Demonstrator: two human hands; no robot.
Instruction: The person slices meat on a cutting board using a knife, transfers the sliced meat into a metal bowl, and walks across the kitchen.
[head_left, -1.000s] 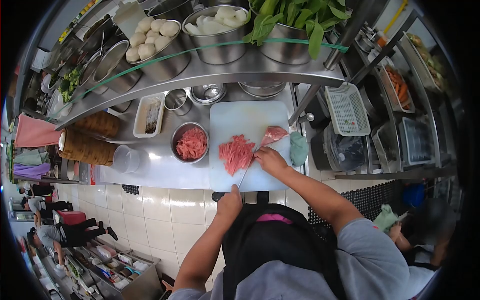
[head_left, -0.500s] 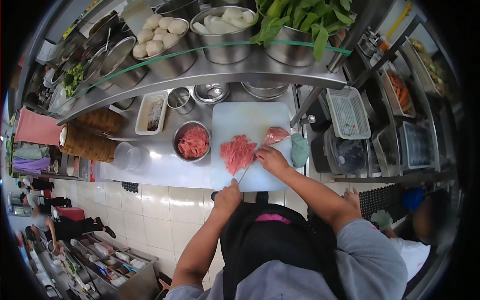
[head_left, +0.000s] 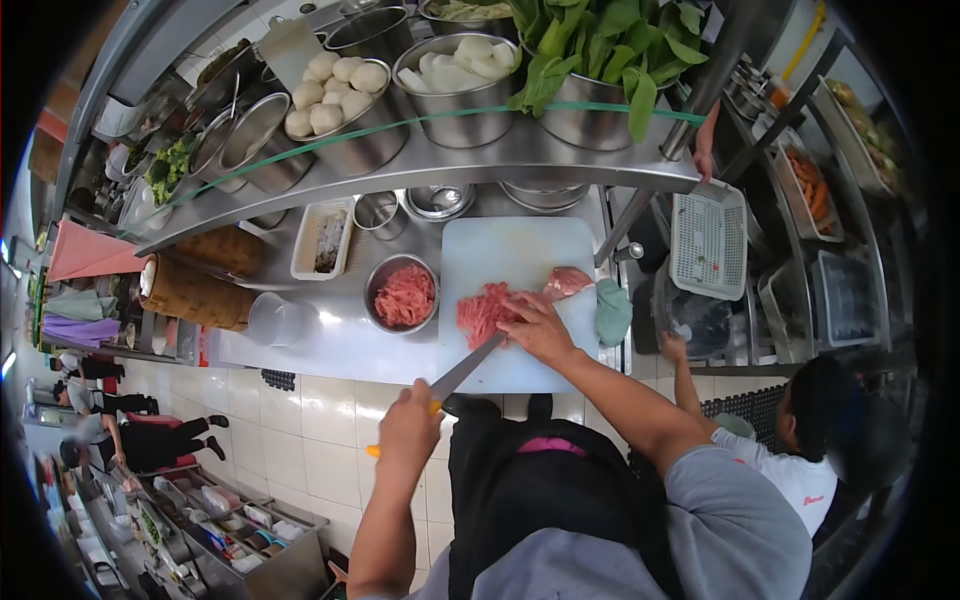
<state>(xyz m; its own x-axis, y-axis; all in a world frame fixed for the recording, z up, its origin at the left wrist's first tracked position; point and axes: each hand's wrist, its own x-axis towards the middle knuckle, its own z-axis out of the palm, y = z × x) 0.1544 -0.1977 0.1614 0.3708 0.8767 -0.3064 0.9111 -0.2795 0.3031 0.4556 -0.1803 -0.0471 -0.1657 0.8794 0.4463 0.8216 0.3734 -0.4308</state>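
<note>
My left hand is closed round the yellow handle of a knife. The blade slants up over the front of the white cutting board, its tip close to my right hand. Fingers spread, my right hand rests on the right side of a pile of sliced raw meat; its fingertips touch the strips. Just beyond that hand lies a larger piece of raw meat. To the left of the board stands a steel bowl with more cut meat in it.
A green cloth lies against the board's right edge. Behind are a white tray and a steel shelf bearing vegetable pots. At right, a co-worker's hand is beside a dark bin; another person's hand is near a white basket.
My left hand has drawn the knife back off the meat toward me and leftward. My right hand has moved onto the sliced pile, fingers spreading. The co-worker at right has come further into view.
</note>
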